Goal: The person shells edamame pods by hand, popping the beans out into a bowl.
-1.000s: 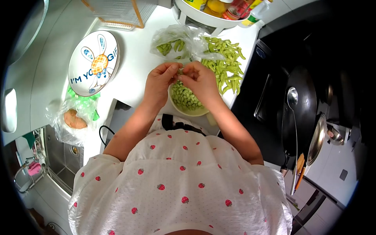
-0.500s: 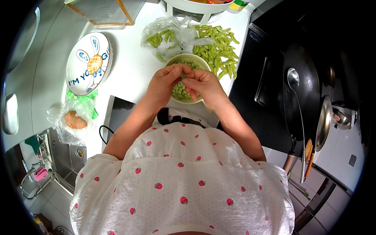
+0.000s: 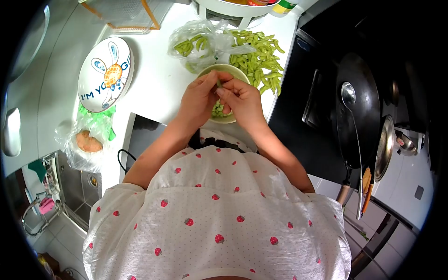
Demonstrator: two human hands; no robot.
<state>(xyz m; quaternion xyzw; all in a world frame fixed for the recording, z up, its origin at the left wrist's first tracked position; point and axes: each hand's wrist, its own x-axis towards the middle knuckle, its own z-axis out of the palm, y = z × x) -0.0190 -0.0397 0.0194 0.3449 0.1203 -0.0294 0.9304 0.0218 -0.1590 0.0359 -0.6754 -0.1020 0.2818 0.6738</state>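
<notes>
1. Worktop [image 3: 154, 88], white and smooth, stretches around the bowl and meets the dark hob on the right.
2. Black wok [image 3: 347, 135], deep and softly shiny, sits on the hob with a long metal ladle [image 3: 348, 95] lying in it.
3. Round plate [image 3: 88, 80], glazed white with blue lettering and a printed figure, lies over to the left.
4. Clear bag [image 3: 224, 39], thin and crinkled, holds some green pods just behind the bowl.
5. Pale, round-walled bowl [image 3: 239, 73] stands beneath the hands, partly covered by them.
6. Left hand [image 3: 198, 98] and right hand [image 3: 247, 100] meet above it, fingers of both pinching one green pod [image 3: 219, 84] (mostly hidden, so its exact shape is hard to tell). A light grip suits it: thumbs near the seam, pressure beside each bulge instead of on it, which spares the beans from bruising. Working low over the bowl limits scatter.
7. Loose pods [image 3: 254, 58], slim, curved and slightly lumpy, spread in a heap beside the bag.
8. Shelled beans [image 3: 217, 111], small, plump and pale green, lie inside the bowl.
</notes>
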